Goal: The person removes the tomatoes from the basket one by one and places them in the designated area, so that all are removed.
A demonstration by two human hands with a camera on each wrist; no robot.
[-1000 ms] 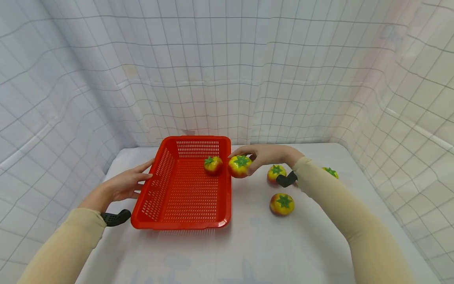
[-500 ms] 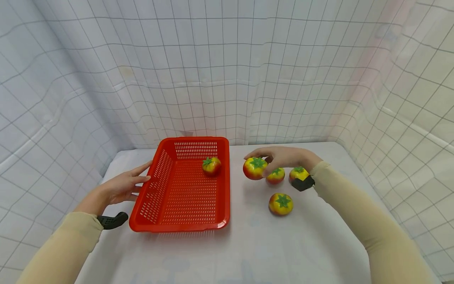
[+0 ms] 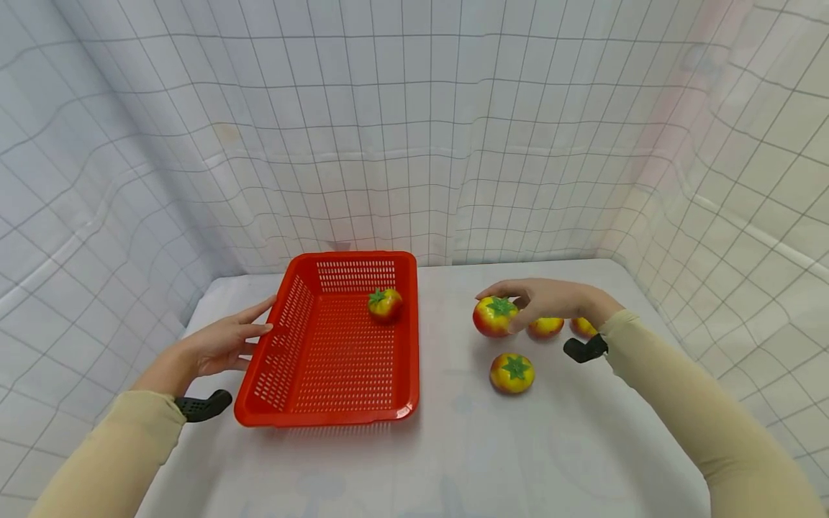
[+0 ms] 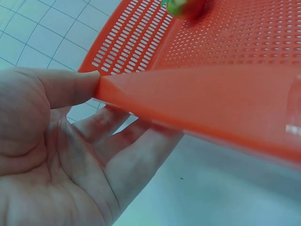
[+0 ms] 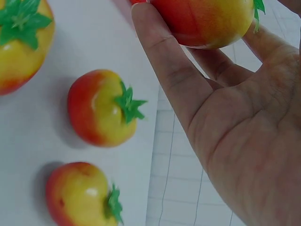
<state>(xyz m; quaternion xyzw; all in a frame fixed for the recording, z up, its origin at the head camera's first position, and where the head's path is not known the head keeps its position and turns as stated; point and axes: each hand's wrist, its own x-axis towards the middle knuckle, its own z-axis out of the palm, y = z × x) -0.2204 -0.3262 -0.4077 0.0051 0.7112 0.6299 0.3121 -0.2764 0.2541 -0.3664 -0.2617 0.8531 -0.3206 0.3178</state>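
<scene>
A red plastic basket [image 3: 352,360] with slotted walls stands left of centre, one red-and-yellow tomato [image 3: 385,306] with a green star-shaped top inside it. At the basket's left rim is my left hand [image 3: 220,345]; in the left wrist view the thumb [image 4: 70,87] lies on the rim and the other fingers are beneath it. My right hand [image 3: 550,301] holds another tomato [image 3: 494,316] between thumb and fingers, to the right of the basket. Close to that hand lie a front tomato [image 3: 512,373] and two more partly hidden behind it, a middle tomato [image 3: 545,327] and a far-right tomato [image 3: 583,328].
A white table [image 3: 447,453] carries the basket and the tomatoes. White cloth with a dark grid [image 3: 388,144] hangs behind and on both sides. A dark wrist strap piece [image 3: 586,349] juts from the right sleeve.
My right hand has moved to the right with its tomato, away from the basket's right rim. My left hand stays on the left rim, and the tomato inside has not moved.
</scene>
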